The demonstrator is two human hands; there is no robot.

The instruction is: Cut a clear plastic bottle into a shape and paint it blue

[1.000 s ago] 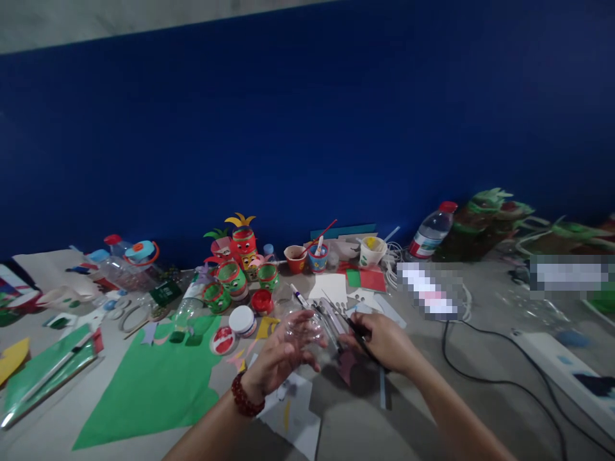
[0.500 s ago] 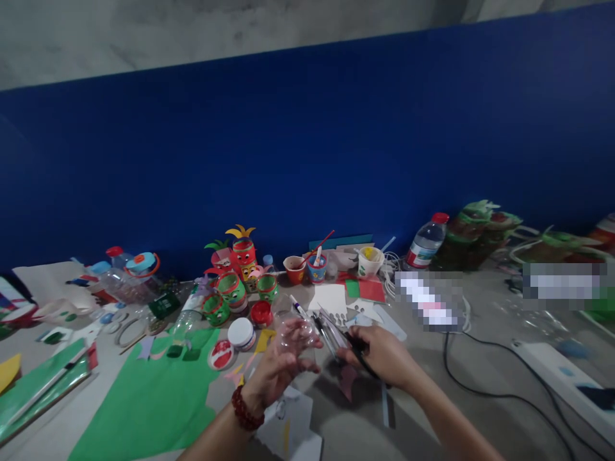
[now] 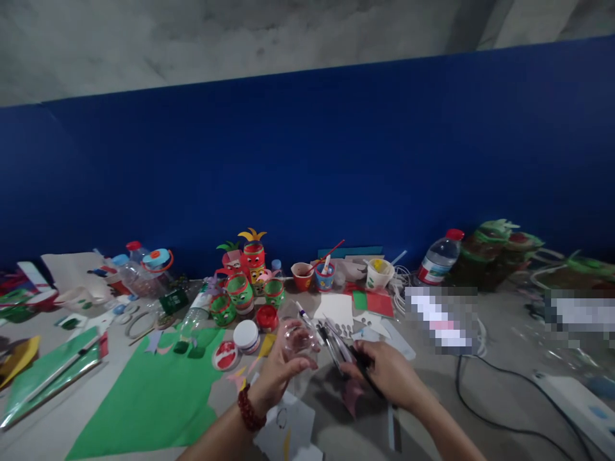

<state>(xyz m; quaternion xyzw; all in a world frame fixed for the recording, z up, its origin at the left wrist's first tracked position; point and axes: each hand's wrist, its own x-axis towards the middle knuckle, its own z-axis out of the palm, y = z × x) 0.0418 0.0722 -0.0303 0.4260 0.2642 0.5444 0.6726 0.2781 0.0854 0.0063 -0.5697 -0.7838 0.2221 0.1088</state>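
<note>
My left hand (image 3: 283, 358), with a dark red bead bracelet on its wrist, is wrapped round a clear plastic bottle piece (image 3: 298, 337). In my right hand (image 3: 384, 370) is a pair of black-handled scissors (image 3: 331, 346), the blades pointing up and left, close beside the plastic. Whether the blades touch it I cannot tell. Below the scissors lies a pink paper scrap (image 3: 352, 395). White paper (image 3: 283, 422) with a small drawing is under my left wrist, and a white-lidded jar (image 3: 246, 335) stands left of that hand.
Green paper (image 3: 148, 397) covers the left front of the table. Behind it stand green painted cups (image 3: 239, 291), red paint (image 3: 266, 317) and a paper cup (image 3: 302, 275). A red-capped bottle (image 3: 438, 257), black cable (image 3: 485, 410) and power strip (image 3: 571, 403) are at right.
The view has shifted, so things on the table appear a little lower and further right. My left hand has turned slightly round the plastic piece. Both hands keep their holds.
</note>
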